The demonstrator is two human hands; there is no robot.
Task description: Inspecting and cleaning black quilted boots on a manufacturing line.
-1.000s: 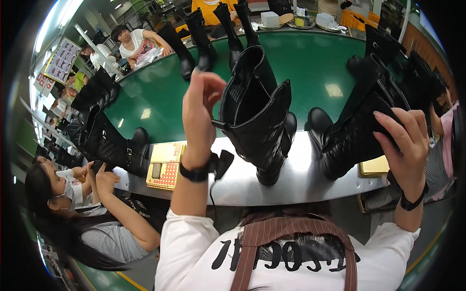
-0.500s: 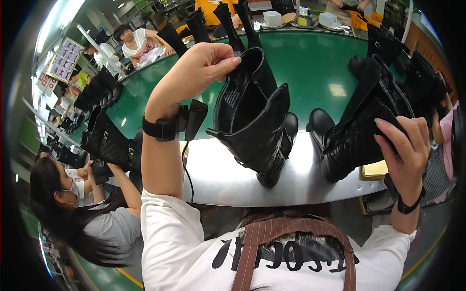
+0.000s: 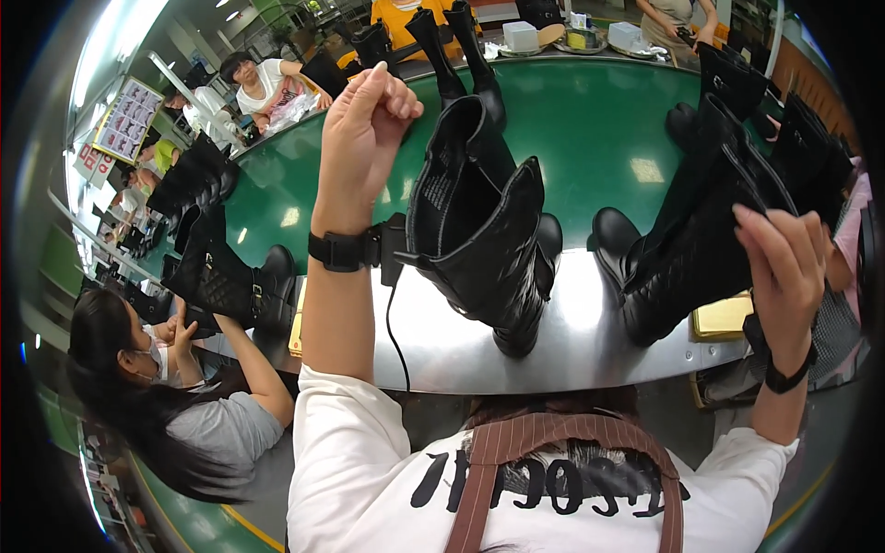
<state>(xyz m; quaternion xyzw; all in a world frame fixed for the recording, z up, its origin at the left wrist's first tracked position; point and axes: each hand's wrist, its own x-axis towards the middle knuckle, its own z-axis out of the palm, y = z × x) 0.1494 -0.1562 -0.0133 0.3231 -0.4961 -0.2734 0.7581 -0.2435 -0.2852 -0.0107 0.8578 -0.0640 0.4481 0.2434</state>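
A tall black boot (image 3: 479, 249) stands on the metal table edge in front of me, its wide top opening toward me. My left hand (image 3: 364, 138) is raised beside its rim, apart from it, with the fingers curled in and the thumb up; nothing shows in it. At the right, a second black boot (image 3: 687, 235) leans with its shaft to the right and its toe to the left. My right hand (image 3: 784, 267) has its bent fingers at that shaft's right side, gripping it; part of the grip is hidden.
The green tabletop (image 3: 590, 138) curves away beyond a metal edge strip (image 3: 433, 341). More boots (image 3: 452, 55) stand at its far side and at the right. A gold-yellow block (image 3: 722, 318) lies near the right boot. At the left, a co-worker (image 3: 175, 396) handles a quilted boot (image 3: 217, 276).
My left hand has let go of the middle boot's rim and moved left and up. My right hand has shifted slightly right, and the right boot's shaft stands a little higher.
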